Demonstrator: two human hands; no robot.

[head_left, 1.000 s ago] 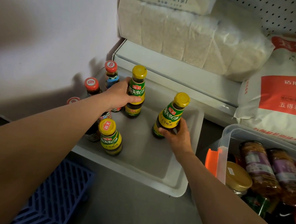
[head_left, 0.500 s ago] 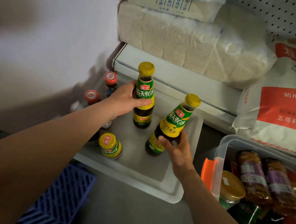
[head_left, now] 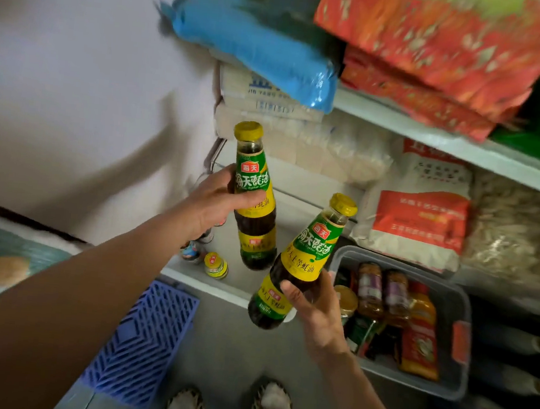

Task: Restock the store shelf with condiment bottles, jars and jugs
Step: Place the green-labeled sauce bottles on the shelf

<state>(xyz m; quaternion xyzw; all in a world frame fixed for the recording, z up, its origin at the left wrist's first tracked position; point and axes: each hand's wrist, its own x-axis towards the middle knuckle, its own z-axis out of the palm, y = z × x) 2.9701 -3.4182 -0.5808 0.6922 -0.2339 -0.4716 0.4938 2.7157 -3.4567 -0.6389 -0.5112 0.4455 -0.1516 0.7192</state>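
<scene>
While the left hand (head_left: 216, 202) grasps 1 oyster sauce bottle (head_left: 254, 196) mid-frame, the right hand (head_left: 317, 311) grasps another bottle (head_left: 299, 263) lower right

Two yellow-capped sauce bottles are held up, one (head_left: 253, 196) in the left hand (head_left: 211, 203) and one (head_left: 299, 263) in the right hand (head_left: 316, 311), with one small yellow-capped jar (head_left: 215, 265) on the low shelf, one blue crate (head_left: 141, 340), one grey bin (head_left: 443, 376) and two leopard-print slippers (head_left: 270, 408).
</scene>
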